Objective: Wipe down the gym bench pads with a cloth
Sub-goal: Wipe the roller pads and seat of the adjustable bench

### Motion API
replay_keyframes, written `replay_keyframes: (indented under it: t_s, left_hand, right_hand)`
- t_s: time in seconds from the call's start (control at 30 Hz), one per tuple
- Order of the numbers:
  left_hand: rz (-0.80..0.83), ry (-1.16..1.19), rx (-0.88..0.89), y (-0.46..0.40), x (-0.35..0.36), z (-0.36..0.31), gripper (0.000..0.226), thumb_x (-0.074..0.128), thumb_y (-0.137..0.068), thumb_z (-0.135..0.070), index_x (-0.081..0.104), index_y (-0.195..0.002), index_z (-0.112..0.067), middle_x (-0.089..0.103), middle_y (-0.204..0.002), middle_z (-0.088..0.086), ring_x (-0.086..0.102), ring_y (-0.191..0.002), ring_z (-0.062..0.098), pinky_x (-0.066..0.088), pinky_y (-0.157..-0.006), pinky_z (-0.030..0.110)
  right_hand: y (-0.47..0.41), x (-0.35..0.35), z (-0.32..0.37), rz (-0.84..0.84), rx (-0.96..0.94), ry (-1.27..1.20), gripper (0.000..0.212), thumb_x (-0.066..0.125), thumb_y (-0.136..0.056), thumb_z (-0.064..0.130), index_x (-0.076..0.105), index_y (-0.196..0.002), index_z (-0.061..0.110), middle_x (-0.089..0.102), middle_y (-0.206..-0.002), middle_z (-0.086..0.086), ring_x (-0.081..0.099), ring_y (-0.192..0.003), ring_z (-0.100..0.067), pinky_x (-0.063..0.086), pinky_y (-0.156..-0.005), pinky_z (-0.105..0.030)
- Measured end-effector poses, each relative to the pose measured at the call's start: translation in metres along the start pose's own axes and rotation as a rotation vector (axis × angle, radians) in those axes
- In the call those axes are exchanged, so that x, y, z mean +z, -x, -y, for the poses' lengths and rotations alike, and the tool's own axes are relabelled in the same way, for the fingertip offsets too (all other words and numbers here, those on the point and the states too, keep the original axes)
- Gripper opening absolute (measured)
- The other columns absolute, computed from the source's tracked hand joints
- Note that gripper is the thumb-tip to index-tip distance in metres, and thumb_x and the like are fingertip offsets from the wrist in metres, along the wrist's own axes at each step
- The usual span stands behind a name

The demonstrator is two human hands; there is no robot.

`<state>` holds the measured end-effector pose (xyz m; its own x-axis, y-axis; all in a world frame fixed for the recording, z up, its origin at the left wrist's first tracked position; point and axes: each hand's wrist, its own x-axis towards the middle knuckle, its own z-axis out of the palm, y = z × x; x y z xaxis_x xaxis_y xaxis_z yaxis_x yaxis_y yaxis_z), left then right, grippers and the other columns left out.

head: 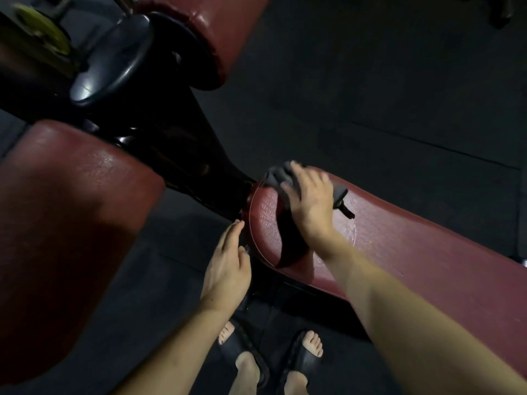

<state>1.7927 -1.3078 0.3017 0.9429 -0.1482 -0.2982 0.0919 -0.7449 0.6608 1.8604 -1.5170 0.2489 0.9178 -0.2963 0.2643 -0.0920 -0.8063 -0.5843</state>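
A long dark-red bench pad runs from the centre toward the lower right. My right hand presses a dark grey cloth flat on the pad's rounded near end, fingers spread and fairly straight. A wet sheen shows on the pad to the right of that hand. My left hand rests with straight fingers against the pad's side edge, at the stitched seam. Two more red roller pads belong to the machine: a large one at the left and another at the top.
A black steel frame arm joins the pads. A black weight plate and a yellow plate sit at the upper left. The floor is dark rubber matting. My feet in black slides stand below the bench.
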Motion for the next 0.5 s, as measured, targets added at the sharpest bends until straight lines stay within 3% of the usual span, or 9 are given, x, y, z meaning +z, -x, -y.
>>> replay_keyframes:
  t_s: [0.17, 0.4, 0.5]
  left_hand:
    - [-0.017, -0.006, -0.025, 0.009, -0.003, 0.014, 0.055, 0.043, -0.104, -0.012, 0.038, -0.155, -0.030, 0.033, -0.163, -0.015, 0.033, -0.147, 0.004, 0.026, -0.110, 0.015]
    - [-0.045, -0.004, -0.059, 0.019, -0.003, 0.022, 0.054, 0.042, -0.104, -0.012, 0.037, -0.155, -0.031, 0.030, -0.164, -0.017, 0.033, -0.146, 0.004, 0.030, -0.107, 0.018]
    - [-0.071, -0.001, -0.032, 0.019, -0.003, 0.018, 0.054, 0.042, -0.104, -0.011, 0.039, -0.155, -0.030, 0.031, -0.163, -0.017, 0.031, -0.146, 0.002, 0.030, -0.111, 0.019]
  right_hand:
    - [0.109, -0.009, 0.008, 0.100, -0.233, -0.082, 0.042, 0.064, -0.096, 0.026, 0.063, -0.138, 0.018, 0.067, -0.123, 0.004, 0.056, -0.095, -0.024, 0.044, -0.089, -0.042]
    - [0.039, 0.016, 0.046, 0.081, -0.195, -0.032, 0.035, 0.059, -0.101, 0.035, 0.066, -0.132, 0.020, 0.066, -0.127, 0.008, 0.056, -0.104, -0.022, 0.042, -0.094, -0.038]
    - [0.063, 0.008, 0.033, 0.085, -0.248, -0.020, 0.035, 0.063, -0.100, 0.036, 0.066, -0.132, 0.022, 0.066, -0.122, 0.009, 0.054, -0.096, -0.023, 0.044, -0.089, -0.039]
